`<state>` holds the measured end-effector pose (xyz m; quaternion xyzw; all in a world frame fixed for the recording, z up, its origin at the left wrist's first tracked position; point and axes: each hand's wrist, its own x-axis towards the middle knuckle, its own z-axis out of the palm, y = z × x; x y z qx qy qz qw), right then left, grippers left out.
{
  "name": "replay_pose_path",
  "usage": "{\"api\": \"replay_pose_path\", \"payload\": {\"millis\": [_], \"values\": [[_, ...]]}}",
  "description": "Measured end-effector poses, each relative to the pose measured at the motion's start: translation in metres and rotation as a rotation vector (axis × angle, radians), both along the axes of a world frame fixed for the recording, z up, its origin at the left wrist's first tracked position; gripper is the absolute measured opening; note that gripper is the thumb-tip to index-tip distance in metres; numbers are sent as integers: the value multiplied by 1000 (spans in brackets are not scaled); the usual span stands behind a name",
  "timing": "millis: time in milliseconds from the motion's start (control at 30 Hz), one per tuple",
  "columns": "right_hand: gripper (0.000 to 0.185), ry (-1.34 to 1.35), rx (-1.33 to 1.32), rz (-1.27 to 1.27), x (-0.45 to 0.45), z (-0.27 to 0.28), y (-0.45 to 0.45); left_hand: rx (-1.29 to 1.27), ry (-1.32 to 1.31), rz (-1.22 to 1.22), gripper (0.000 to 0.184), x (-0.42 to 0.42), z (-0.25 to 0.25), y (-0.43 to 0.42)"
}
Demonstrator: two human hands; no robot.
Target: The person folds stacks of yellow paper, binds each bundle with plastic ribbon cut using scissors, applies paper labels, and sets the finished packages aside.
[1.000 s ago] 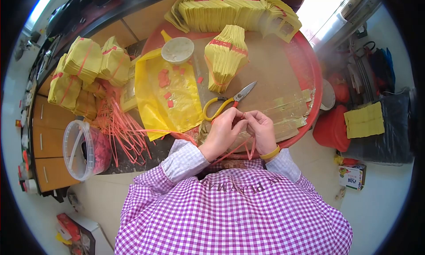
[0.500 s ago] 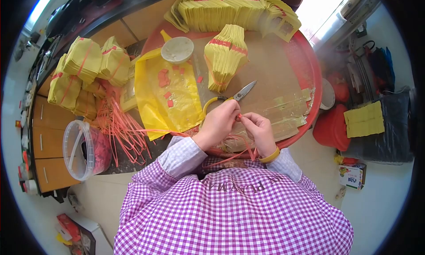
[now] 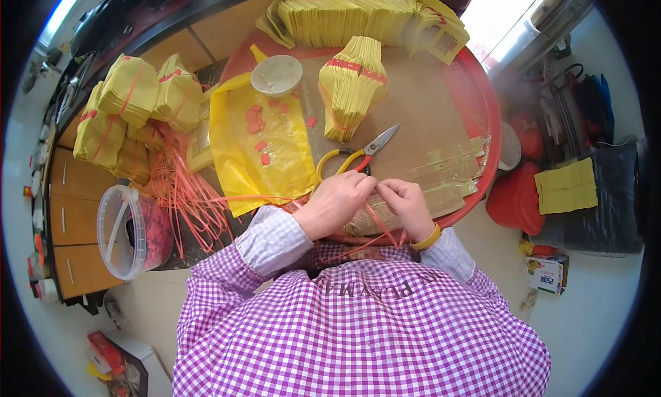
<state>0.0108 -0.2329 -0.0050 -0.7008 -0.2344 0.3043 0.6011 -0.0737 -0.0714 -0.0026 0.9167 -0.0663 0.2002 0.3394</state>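
Note:
My left hand [image 3: 339, 199] and my right hand [image 3: 411, 207] meet fingertip to fingertip over the near edge of the round red table. Both are closed in a pinch on a red plastic strip [image 3: 380, 221], which hangs down between them towards the lap. Just beyond my left hand lie scissors [image 3: 344, 161] with yellow and orange handles, blades pointing up and right. Past them stands a fanned bundle of yellow paper [image 3: 350, 97] with a red band across it. The fingertips hide the pinched part of the strip.
A yellow plastic sheet [image 3: 237, 132] with red scraps lies left, a white bowl [image 3: 277, 75] on its top edge. Tied yellow packets [image 3: 129, 90], loose red strips [image 3: 196, 204] and a clear bucket [image 3: 124, 235] are further left. A long row of yellow paper [image 3: 344, 22] lines the far side.
Both hands have come slightly nearer to me, and the fingertips stay together. More of the scissors' handles and of the hanging strip shows now.

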Motion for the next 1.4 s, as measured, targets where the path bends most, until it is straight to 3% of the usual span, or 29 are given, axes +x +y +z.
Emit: {"api": "replay_pose_path", "payload": {"millis": [67, 233, 367, 400, 467, 533, 633, 700, 800, 900, 967, 1033, 1100, 1133, 1200, 1267, 1400], "values": [[20, -125, 22, 24, 1, 0, -1, 79, 37, -15, 11, -5, 0, 2], [20, 11, -103, 234, 5, 20, -12, 68, 302, -99, 11, -20, 2, 4], [14, 437, 42, 157, 1, 30, -18, -7, 267, -102, 8, -27, -9, 8], [12, 420, 108, 16, 12, 42, -29, -7, 268, -101, 8, -30, -9, 8], [11, 395, 184, -135, 29, 50, -35, -162, 266, -22, 9, -33, -5, 10], [13, 480, 250, -91, 30, 46, -38, -333, 265, 47, 11, -36, 2, 4], [15, 538, 333, -6, 40, 50, -24, -393, 232, -59, 16, -14, 28, -12], [18, 595, 433, 31, 31, 54, -9, -894, 390, -106, 20, -7, 42, -26], [20, 524, 410, 39, 25, 52, 0, -749, 503, -123, 23, -6, 54, -31], [22, 424, 402, -18, 26, 57, -2, -948, 543, -119, 20, -5, 27, -18], [22, 440, 591, -45, 37, 66, -4, -965, 590, -100, 19, -13, 14, 2], [22, 454, 782, -66, 43, 71, -4, -328, 339, 5, 14, -14, 5, 25], [22, 360, 798, -86, 39, 70, -2, -39, 302, 64, 15, -1, -7, 47], [22, 255, 816, -104, 36, 70, 0, -43, 307, 71, 15, 3, -10, 49], [23, 38, 855, -139, 34, 71, 5, 212, 489, 42, 20, 11, -14, 47], [23, -61, 843, -131, 42, 66, -2, 416, 281, 82, 38, 14, -33, 34], [22, -355, 778, -106, 63, 52, -35, 367, 293, 186, 53, 25, -27, 15]]}}
